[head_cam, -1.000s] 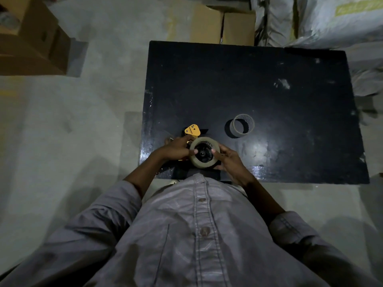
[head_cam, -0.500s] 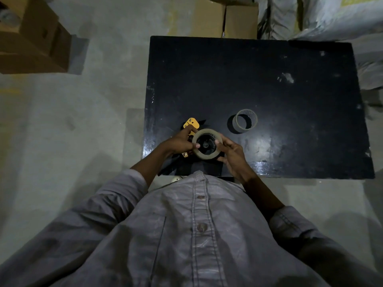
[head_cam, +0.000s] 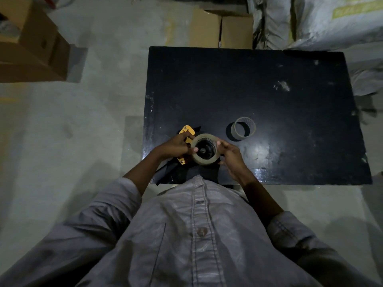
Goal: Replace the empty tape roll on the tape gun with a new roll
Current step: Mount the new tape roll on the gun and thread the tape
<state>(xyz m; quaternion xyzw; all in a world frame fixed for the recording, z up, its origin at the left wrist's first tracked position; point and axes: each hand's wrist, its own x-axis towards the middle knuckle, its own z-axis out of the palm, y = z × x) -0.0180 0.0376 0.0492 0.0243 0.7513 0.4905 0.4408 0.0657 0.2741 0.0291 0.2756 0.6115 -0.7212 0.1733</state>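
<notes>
Two hands meet over the near edge of a black tabletop (head_cam: 269, 79), seen from above a person in a pale grey buttoned shirt (head_cam: 186, 235). Between them sits the new tape roll (head_cam: 205, 148), a tan ring lying flat-faced toward the camera, already seated around the dark hub of the tape gun (head_cam: 187, 131), whose yellow side plate pokes out just beyond the roll. The left hand (head_cam: 176, 146) is curled around the gun's yellow body, its thumb pressing on the roll's left rim. The right hand (head_cam: 230, 154) cups the roll's right side with fingers loosely bent, fingertips touching the outer wrap. Compared with a second ago, the right hand's fingers have slid from the roll's front face around to its outer edge, and the gun has been lifted slightly and tipped, so more of the yellow plate shows. That suggests the roll is now pushed home and the person is feeling for the loose tape end to thread it through the gun. Well apart to the right, the empty cardboard core (head_cam: 244, 128) stands on its edge on the tabletop, discarded. Cardboard boxes (head_cam: 31, 48) and woven sacks (head_cam: 321, 19) line the concrete floor beyond.
</notes>
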